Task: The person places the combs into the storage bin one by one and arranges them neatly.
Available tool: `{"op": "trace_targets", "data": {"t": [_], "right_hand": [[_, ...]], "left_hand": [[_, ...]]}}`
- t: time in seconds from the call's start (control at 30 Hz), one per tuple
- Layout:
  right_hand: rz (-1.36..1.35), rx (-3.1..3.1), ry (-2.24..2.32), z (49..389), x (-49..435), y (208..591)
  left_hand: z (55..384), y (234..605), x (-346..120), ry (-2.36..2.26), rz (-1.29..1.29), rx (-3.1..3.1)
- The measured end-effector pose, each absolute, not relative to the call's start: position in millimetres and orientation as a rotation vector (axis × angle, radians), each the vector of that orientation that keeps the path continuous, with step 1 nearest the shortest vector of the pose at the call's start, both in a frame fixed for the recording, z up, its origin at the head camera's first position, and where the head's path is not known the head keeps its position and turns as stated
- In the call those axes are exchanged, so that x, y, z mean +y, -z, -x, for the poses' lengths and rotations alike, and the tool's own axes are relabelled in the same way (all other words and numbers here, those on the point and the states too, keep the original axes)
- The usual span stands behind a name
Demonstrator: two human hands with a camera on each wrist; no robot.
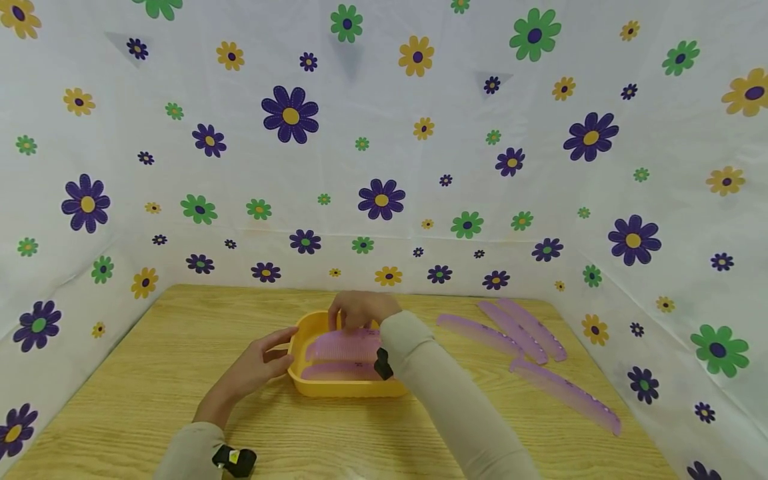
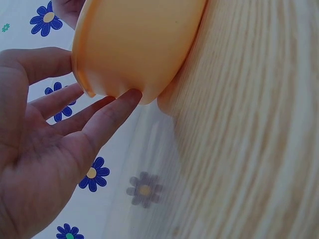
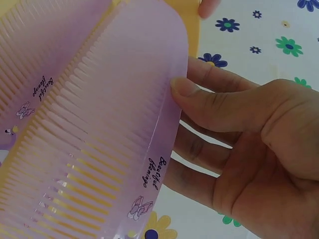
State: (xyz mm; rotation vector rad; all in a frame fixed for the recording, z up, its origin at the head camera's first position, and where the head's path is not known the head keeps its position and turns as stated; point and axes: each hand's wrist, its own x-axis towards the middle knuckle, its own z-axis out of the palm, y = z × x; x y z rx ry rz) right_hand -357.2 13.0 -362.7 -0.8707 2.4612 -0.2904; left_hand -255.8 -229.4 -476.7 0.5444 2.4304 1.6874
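My right hand (image 1: 358, 311) pinches the spine of a translucent purple comb (image 3: 134, 89) between thumb and fingers. The comb is over the inside of a yellow plastic basket (image 1: 345, 388), its teeth toward me. A second purple comb (image 1: 336, 371) lies in the basket, nearer its front wall. At the basket's left end is my left hand (image 1: 258, 363), with extended, spread fingertips (image 2: 130, 97) touching the rim and outer wall. My right forearm hides the basket's right part. Printed lettering and a small bird show on the combs in the right wrist view.
To the right on the wooden table (image 1: 288, 437) lie several more purple combs, one (image 1: 567, 397) closest to me and another (image 1: 480, 333) nearest the basket. White flower-printed sheeting (image 1: 336, 160) stands around the back and sides of the table.
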Motion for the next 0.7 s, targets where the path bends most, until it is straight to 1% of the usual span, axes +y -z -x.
{"op": "trace_targets", "data": {"t": [0.17,0.43,0.7], "right_hand": [[0.874,2.425,0.332,356.2,8.9,365.9],[0.766,2.377,0.38,355.1,4.2,375.5],[0.716,2.35,0.38,356.7,1.2,384.8]], "left_hand": [[255.0,476.6,-228.4,-1.682,-0.528,2.438],[255.3,474.4,-228.0,-1.665,-0.509,2.456],[254.6,472.9,-228.4,-1.673,-0.518,2.438]]}}
